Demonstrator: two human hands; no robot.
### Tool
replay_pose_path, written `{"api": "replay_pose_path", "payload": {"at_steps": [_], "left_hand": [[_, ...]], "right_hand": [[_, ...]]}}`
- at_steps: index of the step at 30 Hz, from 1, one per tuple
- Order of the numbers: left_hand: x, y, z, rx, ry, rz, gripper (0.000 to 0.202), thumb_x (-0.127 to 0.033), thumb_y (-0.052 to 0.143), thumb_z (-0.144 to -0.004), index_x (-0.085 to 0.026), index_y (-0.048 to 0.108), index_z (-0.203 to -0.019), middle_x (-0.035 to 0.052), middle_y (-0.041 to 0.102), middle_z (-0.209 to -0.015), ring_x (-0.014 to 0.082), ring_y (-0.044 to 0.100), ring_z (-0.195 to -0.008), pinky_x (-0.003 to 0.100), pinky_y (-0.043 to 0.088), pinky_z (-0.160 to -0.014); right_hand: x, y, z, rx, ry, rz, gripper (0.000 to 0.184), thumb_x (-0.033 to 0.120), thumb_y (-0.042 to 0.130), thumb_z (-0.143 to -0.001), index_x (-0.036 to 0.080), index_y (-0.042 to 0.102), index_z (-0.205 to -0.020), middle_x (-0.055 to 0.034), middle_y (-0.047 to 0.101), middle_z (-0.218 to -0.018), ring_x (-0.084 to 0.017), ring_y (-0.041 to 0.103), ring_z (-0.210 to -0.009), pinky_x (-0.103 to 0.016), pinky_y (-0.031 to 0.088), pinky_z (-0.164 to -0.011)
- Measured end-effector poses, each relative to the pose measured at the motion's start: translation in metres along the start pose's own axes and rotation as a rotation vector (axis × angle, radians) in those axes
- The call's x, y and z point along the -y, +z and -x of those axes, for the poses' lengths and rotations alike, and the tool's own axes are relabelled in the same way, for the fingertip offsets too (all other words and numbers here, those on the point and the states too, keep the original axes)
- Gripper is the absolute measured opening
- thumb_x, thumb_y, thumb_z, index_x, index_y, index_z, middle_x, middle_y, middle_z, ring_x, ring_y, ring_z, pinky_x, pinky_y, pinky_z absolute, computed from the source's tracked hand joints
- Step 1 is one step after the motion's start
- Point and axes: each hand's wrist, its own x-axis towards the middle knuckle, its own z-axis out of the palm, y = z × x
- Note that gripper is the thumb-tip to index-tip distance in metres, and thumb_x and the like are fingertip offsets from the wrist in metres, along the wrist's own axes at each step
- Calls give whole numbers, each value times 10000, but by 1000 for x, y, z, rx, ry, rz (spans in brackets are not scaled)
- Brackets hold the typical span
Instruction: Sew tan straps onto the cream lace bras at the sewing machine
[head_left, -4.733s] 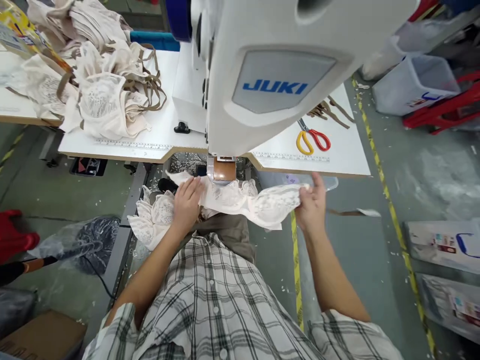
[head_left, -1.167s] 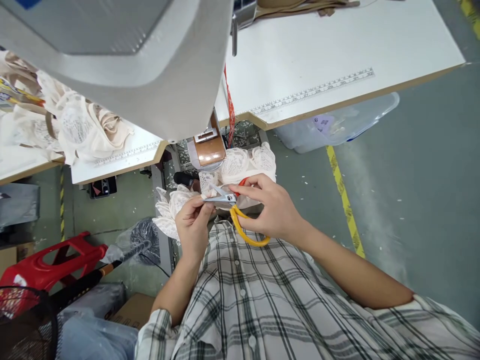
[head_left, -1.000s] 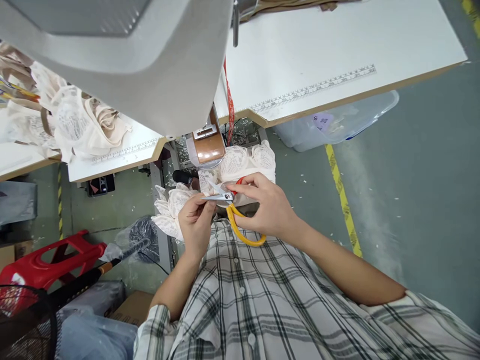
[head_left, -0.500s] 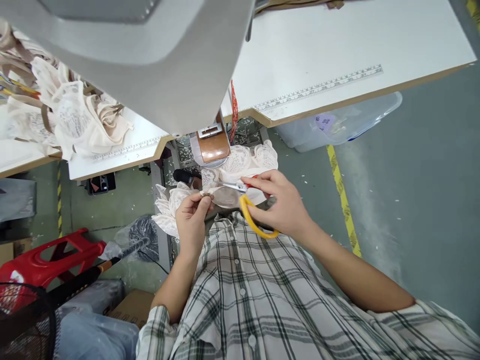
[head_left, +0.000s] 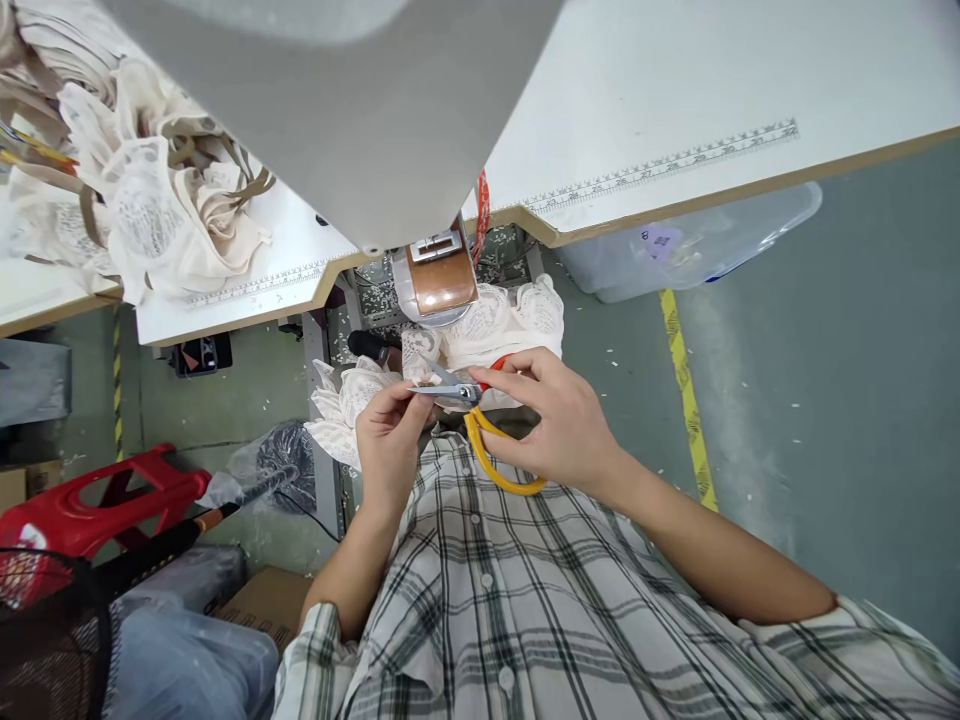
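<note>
My right hand [head_left: 559,415] grips a pair of scissors [head_left: 475,440] with yellow and red handles, fingers and thumb in the loops. Their blades are spread and reach left to the fingertips of my left hand [head_left: 386,435]. Thumb and forefinger of that hand pinch the edge of a cream lace bra [head_left: 510,325]; the exact part is mostly hidden by fingers and blades. The bra lies across my lap, below the sewing machine's brown-plated arm [head_left: 444,287]. More cream lace pieces [head_left: 349,405] hang just left of my left hand.
Overhead looms the grey machine head [head_left: 375,120]. The white table [head_left: 675,80] carries a ruler strip on its right side, and a pile of cream bras [head_left: 157,220] at left. A clear plastic bin [head_left: 690,240] sits under the right edge; a red stool [head_left: 105,490] stands lower left.
The scissors have moved left with my right hand, and their spread blades now reach my left fingertips. My left hand keeps its pinch. The view has shifted slightly.
</note>
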Motion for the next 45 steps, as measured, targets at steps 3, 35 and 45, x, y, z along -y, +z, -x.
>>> {"api": "replay_pose_path", "payload": {"at_steps": [3,35,45], "left_hand": [[1,-1,0,-9,29,-45,135,-272,787,-784,-212,774,-905,8,714,-817,80,601,-652,190,523,-625],[15,-9,-10,-7,3,61,149,-297,828,-731,-239,760,-851,6,739,-885,80,613,-662,196,511,-618],[15,-11,-11,40,193,-99,81,-253,761,-815,-246,775,-894,29,716,-904,162,670,-886,260,560,-756]], "right_hand": [[-1,0,-1,4,0,-10,487,342,700,-762,266,675,-1242,-72,591,-1039,-199,611,-852,-352,538,-719],[0,8,-9,21,20,-64,514,343,735,-721,248,692,-1224,-66,609,-1027,-210,625,-895,-364,547,-770],[6,8,-14,40,52,-53,504,343,737,-697,233,716,-1188,-66,607,-1019,-209,623,-870,-379,551,-774]]}}
